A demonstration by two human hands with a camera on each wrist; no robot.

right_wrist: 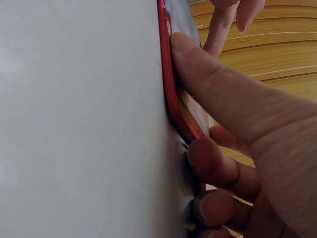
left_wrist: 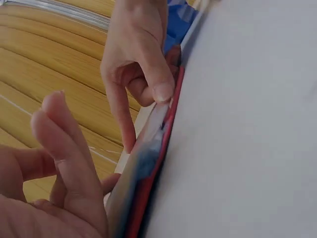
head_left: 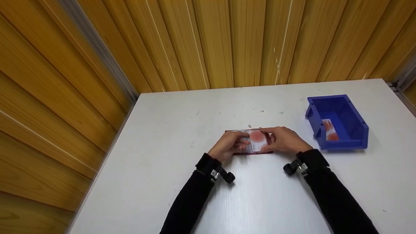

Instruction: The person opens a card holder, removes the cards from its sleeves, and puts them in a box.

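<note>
A flat card holder (head_left: 246,151) with a red edge and clear pockets lies on the white table. Over its right half is a white card (head_left: 257,144) with red round prints. My right hand (head_left: 286,139) spans this card, index finger at its far edge and thumb at its near edge. In the right wrist view, that thumb (right_wrist: 198,62) bears on the near side by the red rim, with the other fingers curled at the corner. My left hand (head_left: 229,144) is over the holder's left part, its fingers loosely bent and reaching toward the card.
A blue plastic bin (head_left: 344,145) stands on the table to the right, with a similar red-printed card (head_left: 330,130) inside. Wood-patterned panels (head_left: 214,45) rise behind the table and on the left. Small specks mark the tabletop (head_left: 175,120).
</note>
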